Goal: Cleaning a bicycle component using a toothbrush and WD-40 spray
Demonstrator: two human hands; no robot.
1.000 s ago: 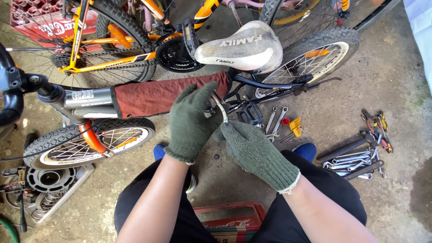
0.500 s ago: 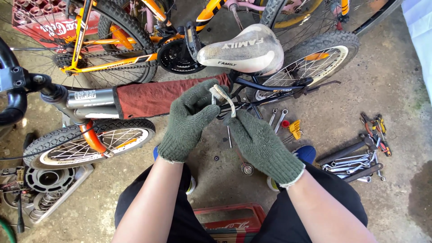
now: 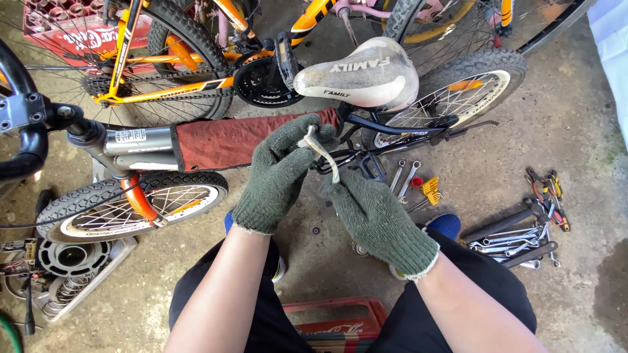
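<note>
Fingers (image 3: 297, 153) of the gloved left hand (image 3: 278, 173) are closed on the upper end of a short pale cable (image 3: 325, 151), the gloved right hand (image 3: 376, 216) pinching its lower end, just below the white saddle (image 3: 360, 73) of a small bicycle (image 3: 216, 144)

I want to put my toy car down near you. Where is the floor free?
Bare concrete lies right of the small bike's rear wheel, above the pile of wrenches. Another bare strip runs between the front wheel and the person's knee. It is crowded around the yellow hex keys and the tray of parts.
</note>
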